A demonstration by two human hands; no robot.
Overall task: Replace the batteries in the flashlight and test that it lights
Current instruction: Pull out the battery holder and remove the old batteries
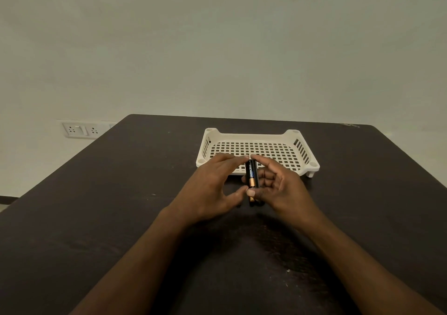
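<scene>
Two black-and-copper batteries [252, 174] stand upright side by side just above the dark table, in front of the white basket. My left hand [212, 186] pinches them from the left, index fingertip on their top end and thumb at their copper bottom end. From the right, my right hand [278, 184] holds the same pair, its index fingertip meeting the left one on top and its thumb under the bottom end. A small dark shape [254, 203] lies right beneath them on the table; I cannot tell what it is. No flashlight is in view.
A white perforated plastic basket [300, 150] sits on the dark table [121, 193] just behind my hands, with nothing visible in it. A wall socket plate [79, 129] is on the wall beyond the table's far left edge.
</scene>
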